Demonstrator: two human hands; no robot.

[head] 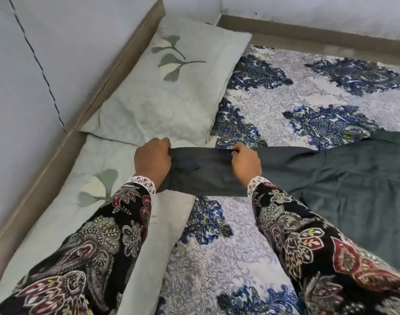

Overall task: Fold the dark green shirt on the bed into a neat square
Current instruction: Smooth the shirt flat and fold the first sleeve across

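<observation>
The dark green shirt lies spread on the right side of the bed, its body reaching to the right edge of the view. One sleeve stretches left toward the pillows, and both hands hold it. My left hand is closed on the sleeve's cuff end. My right hand pinches the sleeve's top edge farther along. Between the two hands the sleeve is pulled flat and taut, slightly above the sheet.
A blue and white patterned bedsheet covers the bed. Two pale green pillows with leaf prints, the far pillow and the near pillow, line the left side against a wooden bed frame and a wall.
</observation>
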